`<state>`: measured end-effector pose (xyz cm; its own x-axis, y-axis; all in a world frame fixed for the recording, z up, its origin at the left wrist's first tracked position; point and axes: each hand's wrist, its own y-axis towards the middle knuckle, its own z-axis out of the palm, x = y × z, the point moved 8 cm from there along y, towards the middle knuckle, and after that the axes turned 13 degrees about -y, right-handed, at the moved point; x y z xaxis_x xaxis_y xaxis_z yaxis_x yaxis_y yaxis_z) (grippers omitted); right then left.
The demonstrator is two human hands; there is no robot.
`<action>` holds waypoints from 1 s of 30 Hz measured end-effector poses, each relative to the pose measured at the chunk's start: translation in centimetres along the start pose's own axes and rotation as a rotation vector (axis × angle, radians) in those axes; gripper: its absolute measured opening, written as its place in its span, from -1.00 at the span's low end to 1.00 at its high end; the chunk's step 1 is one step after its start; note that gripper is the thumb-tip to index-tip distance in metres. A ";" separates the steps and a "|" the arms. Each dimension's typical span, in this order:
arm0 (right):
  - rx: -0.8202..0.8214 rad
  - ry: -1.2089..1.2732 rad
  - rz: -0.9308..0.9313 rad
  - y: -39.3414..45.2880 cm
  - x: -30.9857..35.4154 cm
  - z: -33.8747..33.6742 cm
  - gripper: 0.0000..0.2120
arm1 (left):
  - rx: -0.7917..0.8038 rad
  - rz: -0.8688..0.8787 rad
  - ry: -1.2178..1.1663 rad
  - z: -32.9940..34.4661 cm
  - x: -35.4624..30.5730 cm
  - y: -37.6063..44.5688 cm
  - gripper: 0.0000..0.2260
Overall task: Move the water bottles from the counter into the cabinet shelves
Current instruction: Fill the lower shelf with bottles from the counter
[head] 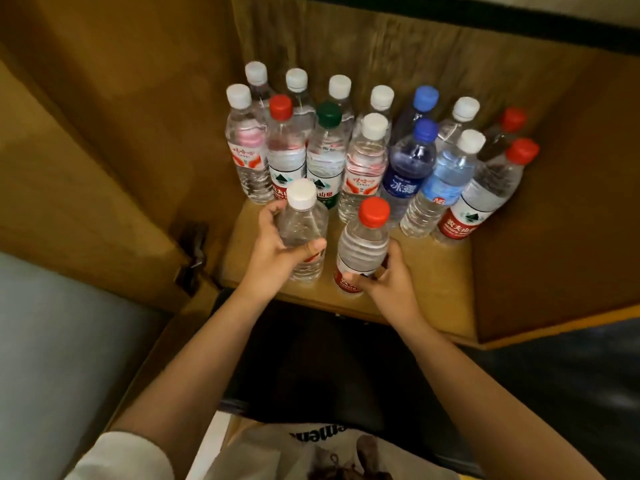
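Observation:
Both of my hands reach into a wooden cabinet and each holds a bottle near the front edge of the shelf (436,271). My left hand (273,251) grips a clear white-capped bottle (303,223) around its middle. My right hand (391,282) grips a red-capped bottle (363,244) low on its red label. Both bottles stand upright, their bases at the shelf board. Behind them, several more water bottles (367,157) with white, red, green and blue caps stand in rows toward the cabinet's back.
The open cabinet door (86,161) stands at the left, with a dark hinge (194,247) at its inner edge. The cabinet's right wall (561,220) closes that side. Bare shelf board shows at the front right. Below is dark floor.

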<state>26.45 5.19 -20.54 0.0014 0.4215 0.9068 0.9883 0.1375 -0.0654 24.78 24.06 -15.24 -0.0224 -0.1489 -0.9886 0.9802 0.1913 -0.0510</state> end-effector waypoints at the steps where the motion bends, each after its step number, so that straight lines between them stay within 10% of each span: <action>1: -0.010 0.004 0.005 0.3 0.0 0.3 -0.35 | 0.003 0.002 0.003 -0.5 -0.1 0.6 -0.29; 23: -0.046 -0.134 0.004 8.7 5.9 8.0 -0.29 | -0.170 0.096 0.041 -6.8 -2.5 8.0 -0.38; 30: -0.105 -0.141 0.045 9.3 6.7 9.3 -0.28 | -0.275 0.206 0.382 -7.0 -4.9 7.7 -0.30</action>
<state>34.23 17.61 -18.96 0.0316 0.5480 0.8359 0.9982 0.0246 -0.0539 31.05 33.03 -11.80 0.0453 0.2744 -0.9606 0.8849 0.4352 0.1660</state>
